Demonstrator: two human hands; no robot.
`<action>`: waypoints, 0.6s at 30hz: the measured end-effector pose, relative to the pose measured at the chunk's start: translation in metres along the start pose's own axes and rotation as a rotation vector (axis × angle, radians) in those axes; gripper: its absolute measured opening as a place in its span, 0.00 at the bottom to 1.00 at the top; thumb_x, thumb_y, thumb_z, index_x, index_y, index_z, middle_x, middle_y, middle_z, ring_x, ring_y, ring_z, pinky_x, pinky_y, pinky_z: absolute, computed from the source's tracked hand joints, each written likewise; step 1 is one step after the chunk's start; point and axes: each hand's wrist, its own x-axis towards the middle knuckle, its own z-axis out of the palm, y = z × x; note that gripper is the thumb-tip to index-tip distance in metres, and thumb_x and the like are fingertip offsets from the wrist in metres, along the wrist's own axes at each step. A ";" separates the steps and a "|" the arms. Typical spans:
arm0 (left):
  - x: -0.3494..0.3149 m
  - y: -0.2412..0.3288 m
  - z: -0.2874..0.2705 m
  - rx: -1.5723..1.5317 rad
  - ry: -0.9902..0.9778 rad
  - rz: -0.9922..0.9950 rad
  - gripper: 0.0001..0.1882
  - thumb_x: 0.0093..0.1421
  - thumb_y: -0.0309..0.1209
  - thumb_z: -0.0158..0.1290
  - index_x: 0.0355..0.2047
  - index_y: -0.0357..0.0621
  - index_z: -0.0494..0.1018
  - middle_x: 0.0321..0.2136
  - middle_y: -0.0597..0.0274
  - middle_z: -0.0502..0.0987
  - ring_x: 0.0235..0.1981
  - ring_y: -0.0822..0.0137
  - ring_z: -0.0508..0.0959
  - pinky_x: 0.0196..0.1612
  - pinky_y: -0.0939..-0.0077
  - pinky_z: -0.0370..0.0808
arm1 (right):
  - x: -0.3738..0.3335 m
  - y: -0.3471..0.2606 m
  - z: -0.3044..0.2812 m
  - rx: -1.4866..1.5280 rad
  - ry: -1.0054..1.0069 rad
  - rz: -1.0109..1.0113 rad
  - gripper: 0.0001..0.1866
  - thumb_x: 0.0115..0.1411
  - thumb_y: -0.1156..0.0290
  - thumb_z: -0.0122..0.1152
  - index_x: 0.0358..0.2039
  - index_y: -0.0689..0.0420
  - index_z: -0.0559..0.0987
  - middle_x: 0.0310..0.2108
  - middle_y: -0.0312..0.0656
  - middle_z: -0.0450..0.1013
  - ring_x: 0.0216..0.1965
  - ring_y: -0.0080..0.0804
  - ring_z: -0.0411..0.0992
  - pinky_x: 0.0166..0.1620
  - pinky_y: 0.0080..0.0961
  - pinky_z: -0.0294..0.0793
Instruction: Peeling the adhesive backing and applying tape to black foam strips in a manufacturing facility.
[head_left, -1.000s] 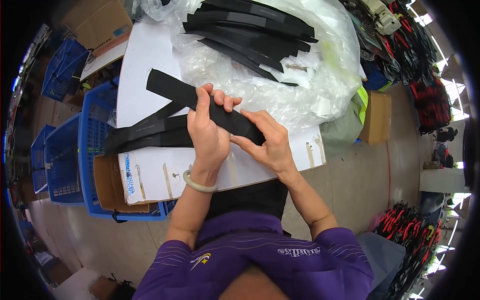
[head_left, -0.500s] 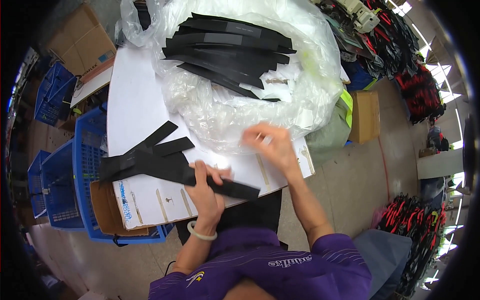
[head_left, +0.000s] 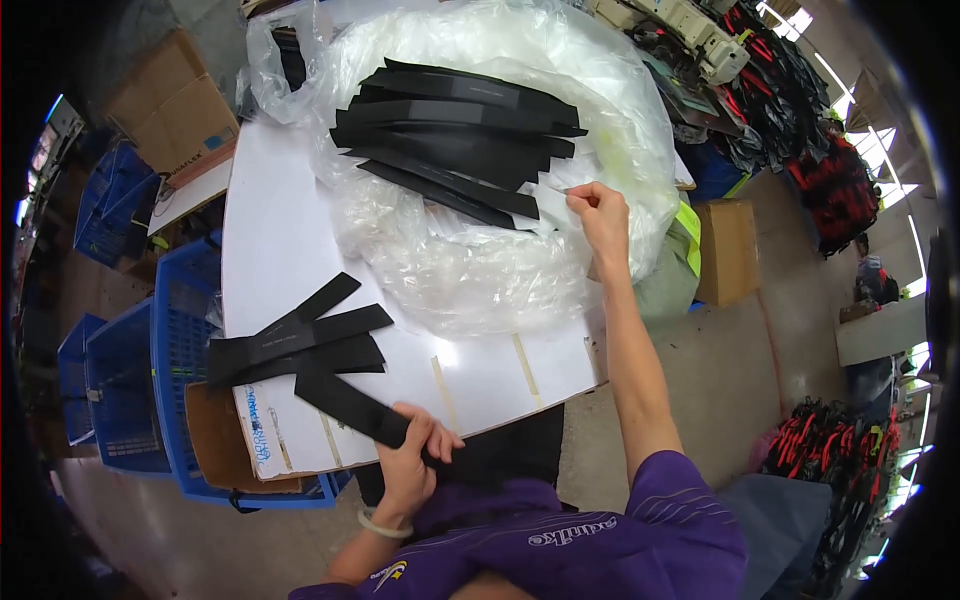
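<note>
My left hand (head_left: 412,458), a pale bangle at its wrist, is closed around one end of a black fabric strip (head_left: 350,408) at the table's front edge. The strip slants up to the left, its far end beside a fanned pile of similar black strips (head_left: 298,338). My right hand (head_left: 604,222) reaches over the clear plastic bag (head_left: 440,295), thumb and fingers pinched together. Whatever it pinches is too small to make out; white sheet-like material lies just beside the fingertips. Left of it, a larger stack of black strips (head_left: 460,130) rests on the opened bag.
The white table (head_left: 270,230) carries the bag and strips. Blue plastic crates (head_left: 185,330) and an open cardboard box (head_left: 222,440) adjoin its left side. A closed carton (head_left: 728,250) stands to the right. Sewing machines (head_left: 700,35) and black-and-red garments (head_left: 828,195) are farther off.
My right hand has moved up and away, onto the bag beside the stack. My left hand has drawn its strip down and turned it, apart from most of the pile.
</note>
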 end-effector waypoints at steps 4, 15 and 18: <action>0.061 0.012 0.039 -0.030 -0.160 -0.067 0.14 0.63 0.25 0.51 0.47 0.32 0.70 0.20 0.64 0.67 0.16 0.73 0.66 0.30 0.72 0.74 | -0.058 -0.044 -0.032 0.605 -0.131 0.017 0.07 0.56 0.76 0.62 0.35 0.63 0.80 0.27 0.36 0.76 0.28 0.19 0.71 0.33 0.18 0.70; 0.097 0.035 0.060 0.045 -0.271 0.201 0.15 0.52 0.20 0.60 0.40 0.32 0.73 0.21 0.63 0.73 0.16 0.75 0.69 0.22 0.81 0.70 | -0.135 -0.094 -0.022 0.998 -0.802 0.284 0.11 0.58 0.75 0.63 0.41 0.65 0.78 0.28 0.37 0.73 0.29 0.18 0.71 0.31 0.17 0.73; 0.092 0.038 0.054 0.024 -0.235 0.221 0.14 0.51 0.20 0.61 0.38 0.32 0.74 0.21 0.63 0.74 0.16 0.77 0.70 0.21 0.84 0.67 | -0.143 -0.101 -0.010 0.580 -0.683 -0.260 0.15 0.50 0.74 0.71 0.37 0.63 0.78 0.28 0.35 0.73 0.28 0.17 0.67 0.33 0.14 0.66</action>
